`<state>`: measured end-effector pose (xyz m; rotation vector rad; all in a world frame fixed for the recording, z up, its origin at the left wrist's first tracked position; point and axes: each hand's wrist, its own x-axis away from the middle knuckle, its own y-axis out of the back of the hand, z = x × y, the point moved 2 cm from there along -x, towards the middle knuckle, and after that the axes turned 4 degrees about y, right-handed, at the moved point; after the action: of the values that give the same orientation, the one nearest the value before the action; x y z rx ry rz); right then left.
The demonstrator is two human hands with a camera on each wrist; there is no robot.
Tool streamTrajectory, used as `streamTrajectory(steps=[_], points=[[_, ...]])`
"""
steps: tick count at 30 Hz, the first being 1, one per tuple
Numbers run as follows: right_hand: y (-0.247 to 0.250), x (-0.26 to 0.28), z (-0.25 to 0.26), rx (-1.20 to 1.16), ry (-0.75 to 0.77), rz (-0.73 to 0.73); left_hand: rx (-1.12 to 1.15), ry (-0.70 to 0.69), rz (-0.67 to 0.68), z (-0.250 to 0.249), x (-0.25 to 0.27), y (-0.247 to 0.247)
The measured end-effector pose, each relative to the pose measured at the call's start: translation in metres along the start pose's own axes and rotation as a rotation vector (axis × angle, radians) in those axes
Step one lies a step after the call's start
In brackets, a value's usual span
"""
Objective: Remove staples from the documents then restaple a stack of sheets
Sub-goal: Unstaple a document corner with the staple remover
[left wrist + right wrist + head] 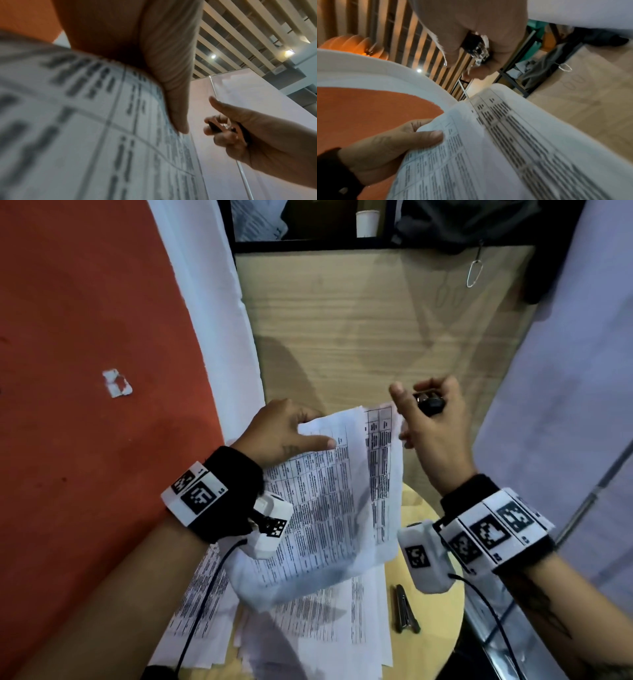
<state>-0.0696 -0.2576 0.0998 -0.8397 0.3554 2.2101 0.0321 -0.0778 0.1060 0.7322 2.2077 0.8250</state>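
Round and pale, the wooden counter (442, 625) sat lowest in the head view, strewn with loose printed sheets (308, 635), and a metal stapler (406, 609) lay on bare wood just to their right. Above them the left hand (277, 433) held a printed document (329, 508) lifted off the pile, the thumb lying across the top page near its upper left corner and the fingers (412, 127) curled behind it. Just right of the document's top edge, the right hand (435, 426) was closed around a small black staple remover (428, 402), its index finger sticking out toward the paper without touching it. An orange wall (85, 371) rose on the left; farther back stood a light wood panel (376, 320) and a white paper cup (367, 223).
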Motion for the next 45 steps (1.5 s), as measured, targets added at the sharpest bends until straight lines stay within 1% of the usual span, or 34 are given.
streamTrajectory(steps=[2, 3, 6, 8, 9, 12, 15, 18, 20, 24, 31, 34, 40, 45], points=[[0.002, 0.009, -0.007, 0.069, -0.027, 0.034, 0.018, 0.014, -0.023, -0.002, 0.0, -0.002], [0.002, 0.015, -0.01, 0.094, -0.043, 0.086, 0.04, 0.027, -0.036, -0.002, 0.0, -0.002], [-0.002, 0.026, -0.012, 0.131, -0.101, 0.311, 0.061, 0.052, -0.074, -0.005, 0.0, -0.003], [-0.003, 0.028, -0.007, 0.207, -0.07, 0.409, 0.073, 0.056, -0.082, -0.005, 0.0, -0.004], [-0.004, 0.028, -0.003, 0.272, 0.0, 0.429, 0.075, 0.056, -0.082, -0.006, 0.0, -0.004], [-0.008, 0.028, 0.011, 0.428, 0.306, 0.426, 0.066, 0.049, -0.077, -0.007, -0.001, -0.002], [-0.013, 0.028, 0.016, 0.557, 0.519, 0.445, 0.057, 0.052, -0.066, -0.01, -0.001, -0.002], [-0.017, 0.029, 0.019, 0.679, 0.692, 0.465, 0.083, 0.048, -0.05, -0.014, -0.001, -0.002], [-0.02, 0.03, 0.021, 0.699, 0.749, 0.467, 0.087, 0.044, -0.05, -0.014, -0.002, -0.003], [-0.025, 0.03, 0.025, 0.724, 0.774, 0.462, 0.067, 0.021, -0.056, -0.016, -0.002, -0.004], [-0.03, 0.029, 0.029, 0.809, 0.797, 0.433, 0.115, 0.07, -0.054, -0.014, -0.001, -0.004], [-0.031, 0.029, 0.029, 0.818, 0.813, 0.421, 0.146, 0.066, -0.031, -0.013, -0.001, -0.005], [-0.03, 0.025, 0.028, 0.796, 0.821, 0.484, 0.197, 0.048, 0.044, -0.01, -0.001, -0.007], [-0.031, 0.022, 0.032, 0.783, 0.843, 0.544, 0.246, 0.062, 0.085, -0.012, -0.002, -0.006]])
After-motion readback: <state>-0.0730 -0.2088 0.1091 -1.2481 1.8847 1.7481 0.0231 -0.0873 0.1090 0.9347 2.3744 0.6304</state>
